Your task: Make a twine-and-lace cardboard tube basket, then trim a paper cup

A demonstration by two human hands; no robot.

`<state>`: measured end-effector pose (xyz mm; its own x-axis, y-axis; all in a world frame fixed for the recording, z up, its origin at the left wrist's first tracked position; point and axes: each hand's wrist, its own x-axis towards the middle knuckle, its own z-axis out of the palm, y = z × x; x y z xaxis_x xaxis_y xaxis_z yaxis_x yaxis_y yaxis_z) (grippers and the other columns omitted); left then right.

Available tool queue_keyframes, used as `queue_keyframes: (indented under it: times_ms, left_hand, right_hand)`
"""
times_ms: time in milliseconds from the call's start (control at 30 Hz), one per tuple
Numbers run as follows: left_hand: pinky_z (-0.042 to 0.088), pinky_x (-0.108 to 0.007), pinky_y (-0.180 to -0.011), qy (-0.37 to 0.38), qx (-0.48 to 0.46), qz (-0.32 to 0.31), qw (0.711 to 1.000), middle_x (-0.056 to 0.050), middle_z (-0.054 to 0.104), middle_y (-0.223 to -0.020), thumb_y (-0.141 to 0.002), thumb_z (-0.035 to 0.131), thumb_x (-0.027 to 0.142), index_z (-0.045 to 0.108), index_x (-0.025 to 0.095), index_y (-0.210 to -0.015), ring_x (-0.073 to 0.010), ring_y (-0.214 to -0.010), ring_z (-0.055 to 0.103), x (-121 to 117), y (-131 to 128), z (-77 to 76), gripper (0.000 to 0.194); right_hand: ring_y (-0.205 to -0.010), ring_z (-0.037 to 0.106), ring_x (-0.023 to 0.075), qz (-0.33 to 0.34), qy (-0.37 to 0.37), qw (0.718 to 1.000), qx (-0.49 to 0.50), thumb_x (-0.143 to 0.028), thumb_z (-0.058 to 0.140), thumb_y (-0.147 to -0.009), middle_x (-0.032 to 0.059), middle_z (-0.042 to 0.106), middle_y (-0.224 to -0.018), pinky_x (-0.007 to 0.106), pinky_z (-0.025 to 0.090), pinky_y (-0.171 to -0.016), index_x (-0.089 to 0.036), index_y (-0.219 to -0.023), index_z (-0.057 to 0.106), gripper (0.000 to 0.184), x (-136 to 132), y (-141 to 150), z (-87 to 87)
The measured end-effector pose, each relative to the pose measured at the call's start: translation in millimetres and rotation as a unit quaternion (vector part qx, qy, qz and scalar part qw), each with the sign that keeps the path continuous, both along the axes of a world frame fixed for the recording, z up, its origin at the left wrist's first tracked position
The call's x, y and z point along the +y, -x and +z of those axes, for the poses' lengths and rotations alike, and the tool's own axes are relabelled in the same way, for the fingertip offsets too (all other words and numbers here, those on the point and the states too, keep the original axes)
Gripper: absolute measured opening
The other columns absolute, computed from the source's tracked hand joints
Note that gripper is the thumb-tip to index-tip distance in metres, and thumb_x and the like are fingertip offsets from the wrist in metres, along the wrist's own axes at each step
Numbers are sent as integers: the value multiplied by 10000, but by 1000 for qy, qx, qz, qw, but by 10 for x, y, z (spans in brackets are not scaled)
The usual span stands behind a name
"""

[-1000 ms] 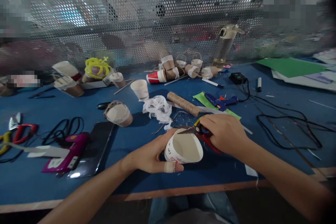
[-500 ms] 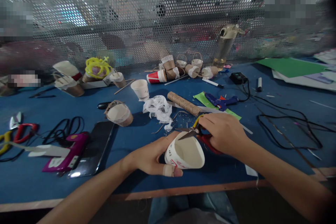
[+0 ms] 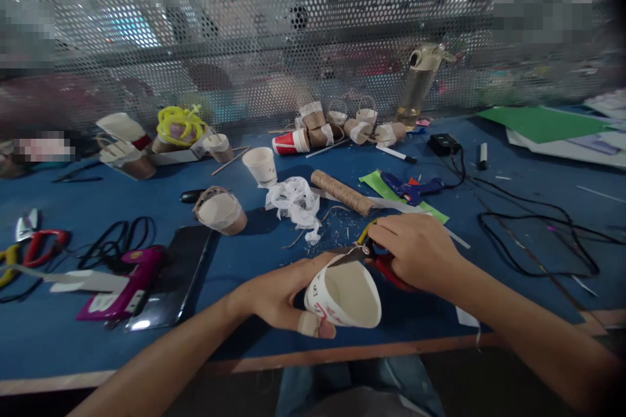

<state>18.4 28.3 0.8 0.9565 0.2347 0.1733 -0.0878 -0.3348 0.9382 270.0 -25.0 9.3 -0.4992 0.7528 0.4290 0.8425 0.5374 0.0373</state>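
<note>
A white paper cup with red and dark print is tilted, its mouth facing me, near the table's front edge. My left hand wraps around its left side, and a bandage covers part of the thumb. In my right hand is a pair of scissors with red and yellow handles. The scissors' blades lie at the cup's far rim, partly hidden by the cup wall. Just beyond the hands are a crumpled white lace ribbon and a twine-wrapped roll.
Left lie a purple glue gun, a phone and another pair of scissors. A blue glue gun with its cable rests at right. Small decorated cups, a red cup and a bottle stand before the perforated metal screen.
The scissors' blades have closed together at the cup's rim, where they stood apart before. The cup has tipped and turned slightly in my left hand.
</note>
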Motion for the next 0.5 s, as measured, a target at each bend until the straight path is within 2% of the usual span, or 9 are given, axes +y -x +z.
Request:
queue_keyframes:
  times_ms: [167,300,500]
  left_hand:
    - [521,-329,-852,21,9,-17,1000,-76,637,-1044,-693,827,371,614,161,-1043,-230,-904,604,5,2,-26,461]
    - [495,-339,-906,33,-7,-25,999,-60,646,-969,-700,825,381,625,157,-990,-220,-881,589,-6,-27,-1,418]
    - [487,-322,-873,64,1,-60,996,-65,664,-924,-701,807,483,647,156,-950,-221,-846,575,-12,-48,8,441]
  right_hand:
    - [-616,570,193,8,10,1000,-11,-75,576,-706,47,679,-713,321,267,-591,-156,-801,674,159,-5,0,13]
    - [-622,578,192,14,23,999,-21,-87,587,-726,43,692,-735,321,278,-604,-165,-821,674,151,-4,1,-1]
    - [-632,571,189,30,24,999,-18,-92,572,-751,52,695,-749,317,287,-609,-162,-828,667,141,3,5,-5]
